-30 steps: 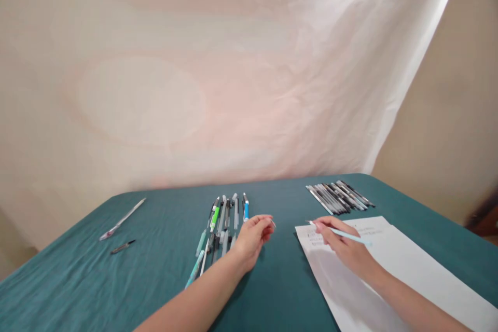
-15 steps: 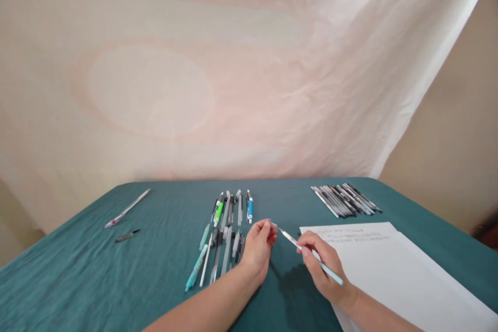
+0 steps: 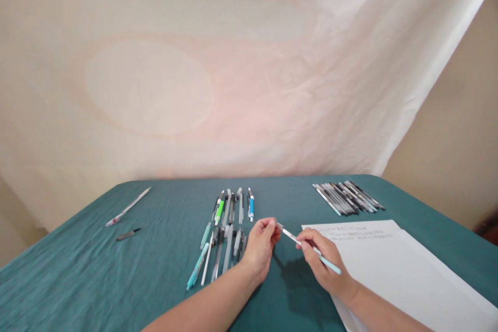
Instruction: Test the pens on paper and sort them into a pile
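Pinching a slim pen (image 3: 290,235) in the right hand (image 3: 329,276), at the left edge of the white paper (image 3: 392,270): straight, smooth, round-barrelled, white mid-length, pale blue at the rear. Pressing left hand (image 3: 261,246) fingertips together at the tip; cannot tell on what. Beyond the paper, thin straight pens in a row (image 3: 348,198); beneath it, green cloth (image 3: 163,280), softly creased.

Illegibly blurred handwriting (image 3: 360,235), paper (image 3: 404,275) and 2 forearms (image 3: 210,300) cut off below, tip of pen (image 3: 290,235) unclear
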`<state>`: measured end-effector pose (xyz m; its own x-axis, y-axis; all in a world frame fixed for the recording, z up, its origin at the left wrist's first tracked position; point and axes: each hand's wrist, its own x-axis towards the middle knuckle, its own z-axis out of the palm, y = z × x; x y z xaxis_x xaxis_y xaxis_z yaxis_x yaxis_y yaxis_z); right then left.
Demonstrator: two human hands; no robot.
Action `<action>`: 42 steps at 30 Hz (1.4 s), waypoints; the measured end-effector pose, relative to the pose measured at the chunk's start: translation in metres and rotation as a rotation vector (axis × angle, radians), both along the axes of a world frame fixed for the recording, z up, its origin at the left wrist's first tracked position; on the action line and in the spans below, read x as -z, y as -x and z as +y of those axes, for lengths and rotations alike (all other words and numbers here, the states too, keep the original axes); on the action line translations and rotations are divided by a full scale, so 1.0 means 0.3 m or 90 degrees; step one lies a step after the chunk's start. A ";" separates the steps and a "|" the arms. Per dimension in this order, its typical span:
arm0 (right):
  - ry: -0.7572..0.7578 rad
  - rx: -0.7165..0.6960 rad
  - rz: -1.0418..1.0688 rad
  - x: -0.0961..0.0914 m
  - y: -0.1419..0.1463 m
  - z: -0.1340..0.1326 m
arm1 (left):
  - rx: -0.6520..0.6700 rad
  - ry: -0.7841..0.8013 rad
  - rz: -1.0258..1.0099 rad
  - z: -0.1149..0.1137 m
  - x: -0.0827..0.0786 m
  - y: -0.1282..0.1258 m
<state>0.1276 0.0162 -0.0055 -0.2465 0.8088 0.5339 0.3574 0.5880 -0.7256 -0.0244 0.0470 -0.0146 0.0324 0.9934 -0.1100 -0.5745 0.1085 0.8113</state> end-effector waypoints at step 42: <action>-0.097 0.088 -0.281 -0.015 -0.035 0.028 | -0.054 -0.040 0.020 -0.010 0.023 -0.002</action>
